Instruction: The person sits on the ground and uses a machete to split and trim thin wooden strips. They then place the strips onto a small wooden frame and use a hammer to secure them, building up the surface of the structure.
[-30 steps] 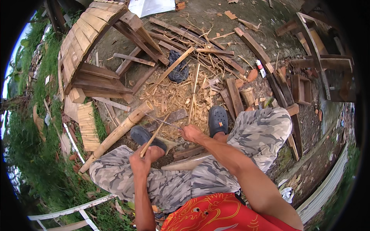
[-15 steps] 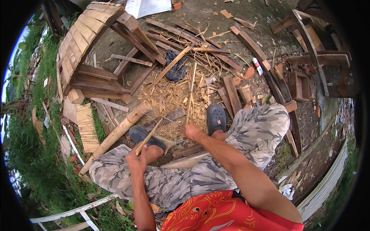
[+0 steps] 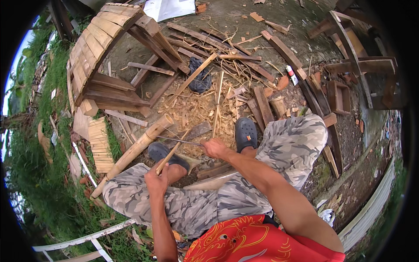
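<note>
My left hand (image 3: 156, 178) is closed around a thin bamboo strip (image 3: 173, 151), which slants up and away from my fist above my left shoe. My right hand (image 3: 214, 148) grips a knife, its handle hidden in the fist. The long, narrow blade (image 3: 188, 142) points left and crosses the strip near its far part; whether the edge touches it I cannot tell. Between my feet, pale wood shavings (image 3: 187, 111) cover the ground, and another slim bamboo strip (image 3: 218, 98) lies over them. A thick bamboo pole (image 3: 135, 150) rests beside my left leg.
A curved, slatted wooden structure (image 3: 98, 37) stands at the far left. Several dark planks (image 3: 205, 41) and a black plastic bag (image 3: 200, 78) lie beyond the shavings. A small slatted panel (image 3: 100, 144) is on the left, and a wooden frame (image 3: 358, 65) at the far right.
My right hand has shifted slightly left, and the knife blade now lies flatter and more plainly across the bamboo strip. My left hand keeps its hold with little movement.
</note>
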